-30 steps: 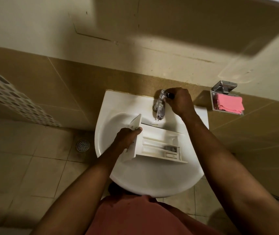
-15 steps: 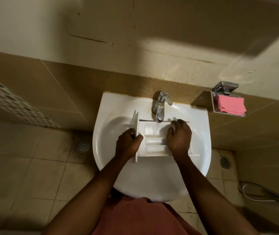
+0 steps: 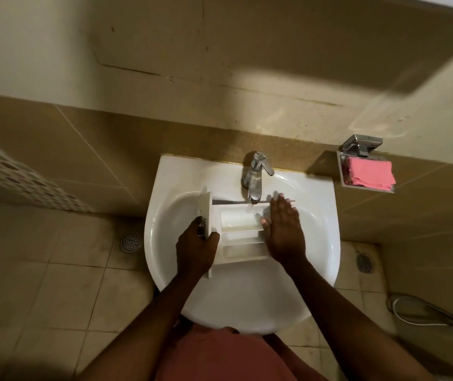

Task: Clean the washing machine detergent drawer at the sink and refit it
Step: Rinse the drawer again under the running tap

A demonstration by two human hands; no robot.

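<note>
Looks mid-rinse: drawer (image 3: 243, 235) in the sink (image 3: 321, 243) under the tap (image 3: 255, 180) at 12 o'clock, left hand (image 3: 196, 250) curled round its 9 o'clock end, right hand (image 3: 284, 229) flat-fingered on it at 3, refit not done yet.

I see white plastic detergent drawer (image 3: 243, 235), compartments up, level across white sink (image 3: 247, 306), just below tap (image 3: 255, 180); front panel upright at end left of tap, widest compartment under tap spout.
</note>
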